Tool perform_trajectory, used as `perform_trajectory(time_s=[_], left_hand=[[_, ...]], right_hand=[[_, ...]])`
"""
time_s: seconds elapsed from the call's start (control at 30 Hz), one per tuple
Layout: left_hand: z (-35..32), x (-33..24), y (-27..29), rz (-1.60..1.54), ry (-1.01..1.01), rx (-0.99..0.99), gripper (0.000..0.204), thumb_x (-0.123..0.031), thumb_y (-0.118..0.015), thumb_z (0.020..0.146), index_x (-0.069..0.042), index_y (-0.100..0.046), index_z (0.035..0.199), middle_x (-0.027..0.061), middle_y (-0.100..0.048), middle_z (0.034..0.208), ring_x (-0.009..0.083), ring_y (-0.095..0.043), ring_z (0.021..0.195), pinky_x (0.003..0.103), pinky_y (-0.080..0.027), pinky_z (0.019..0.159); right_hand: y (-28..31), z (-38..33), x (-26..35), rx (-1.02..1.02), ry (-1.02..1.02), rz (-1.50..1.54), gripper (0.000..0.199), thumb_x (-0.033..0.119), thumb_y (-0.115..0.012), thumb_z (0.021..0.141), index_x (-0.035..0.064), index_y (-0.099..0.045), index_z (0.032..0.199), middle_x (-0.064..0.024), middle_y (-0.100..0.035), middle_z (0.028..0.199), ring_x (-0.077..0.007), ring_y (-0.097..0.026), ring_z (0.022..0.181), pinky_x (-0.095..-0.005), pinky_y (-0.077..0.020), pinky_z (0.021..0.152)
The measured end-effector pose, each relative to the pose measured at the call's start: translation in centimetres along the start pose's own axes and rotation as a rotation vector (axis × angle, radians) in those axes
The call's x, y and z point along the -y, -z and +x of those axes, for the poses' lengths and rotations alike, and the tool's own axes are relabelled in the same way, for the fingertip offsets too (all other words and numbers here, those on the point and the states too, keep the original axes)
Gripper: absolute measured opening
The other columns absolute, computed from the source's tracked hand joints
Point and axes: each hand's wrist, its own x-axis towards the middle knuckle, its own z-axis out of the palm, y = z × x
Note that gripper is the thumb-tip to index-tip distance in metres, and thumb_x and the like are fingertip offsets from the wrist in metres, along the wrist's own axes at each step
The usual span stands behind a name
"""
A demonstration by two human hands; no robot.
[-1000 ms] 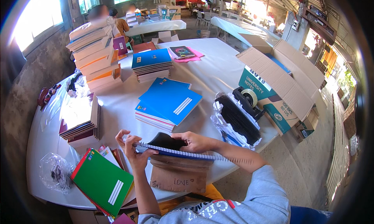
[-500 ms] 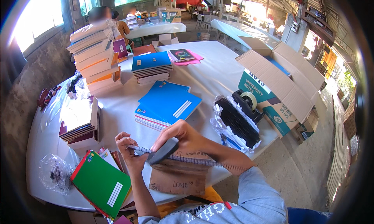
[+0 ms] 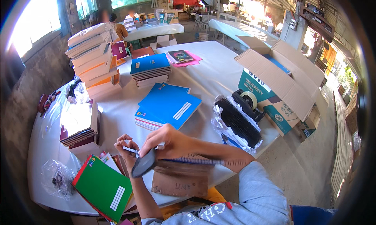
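Note:
My left hand is closed around the left end of a notebook seen edge-on, its fingers curled by a pale striped edge. Over that edge is my right hand, thumb and fingers closed on a dark grey rounded pad. A spiral wire coil runs out to the right beneath my right forearm and blurs toward its loose end. Most of the notebook is hidden by my hands. Below lies a brown cardboard piece with handwriting.
Blue notebooks lie just ahead, with a coil-bound stack behind. At left are maroon notebooks, a tall paper stack and a green notebook. Black coils, a tape dispenser and an open carton stand right.
My right hand and the dark pad have shifted left and slightly down along the notebook's edge. My left hand stays at the left end.

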Motion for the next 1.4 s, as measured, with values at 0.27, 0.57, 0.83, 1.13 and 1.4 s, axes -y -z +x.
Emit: perform_trajectory(time_s=[0.27,0.57,0.83,1.13,1.4], left_hand=[[0.0,0.4,0.4,0.106,0.017,0.045,0.097,-0.035,-0.093,0.031,-0.012,-0.029,0.099,0.0071,-0.034,0.107,0.0154,-0.041,0.096,0.028,-0.038,0.082],[0.1,0.3,1.0,0.358,-0.154,0.158,0.104,-0.061,-0.081,0.035,-0.005,-0.031,0.107,0.0068,-0.032,0.103,0.0201,-0.038,0.101,0.035,-0.036,0.089],[-0.5,0.3,-1.4,0.141,-0.15,-0.135,0.065,-0.063,-0.061,0.076,-0.007,-0.033,0.095,0.0038,-0.033,0.092,0.0114,-0.035,0.073,0.023,-0.035,0.064],[4.3,-5.5,-2.4,0.152,-0.399,-0.247,0.077,-0.071,-0.068,0.061,-0.008,-0.034,0.09,0.0028,-0.032,0.083,0.011,-0.037,0.066,0.023,-0.035,0.055],[9.5,-10.3,-6.5,-0.779,-0.566,0.067,0.062,-0.058,-0.071,0.065,-0.008,-0.043,0.089,0.0011,-0.036,0.079,0.0181,-0.051,0.07,0.027,-0.045,0.059]], right_hand=[[-0.8,0.9,-0.5,-0.02,-0.033,-0.171,0.027,-0.005,-0.062,0.067,0.007,-0.07,0.09,-0.0115,-0.067,0.076,-0.0136,-0.063,0.067,-0.0261,-0.0475,0.059],[-0.3,1.5,-3.0,0.063,-0.141,-0.288,0.028,-0.002,-0.065,0.065,0.0074,-0.07,0.091,-0.0146,-0.067,0.082,-0.0245,-0.065,0.074,-0.0308,-0.0505,0.067],[7.8,-4.0,-14.6,-0.064,-0.533,-1.258,0.038,0.011,-0.051,0.082,0.0079,-0.054,0.12,-0.0111,-0.051,0.128,-0.028,-0.049,0.116,-0.0401,-0.0412,0.095],[7.1,-5.9,-7.9,-0.124,-0.565,-0.332,0.057,0.034,-0.05,0.092,0.0149,-0.03,0.141,-0.016,-0.045,0.132,-0.0285,-0.042,0.123,-0.0399,-0.0341,0.102],[-0.4,-4.9,-1.8,-0.189,-0.774,1.166,0.062,0.037,-0.06,0.087,0.0083,-0.034,0.137,-0.0113,-0.056,0.12,-0.0193,-0.059,0.103,-0.0277,-0.0495,0.087]])
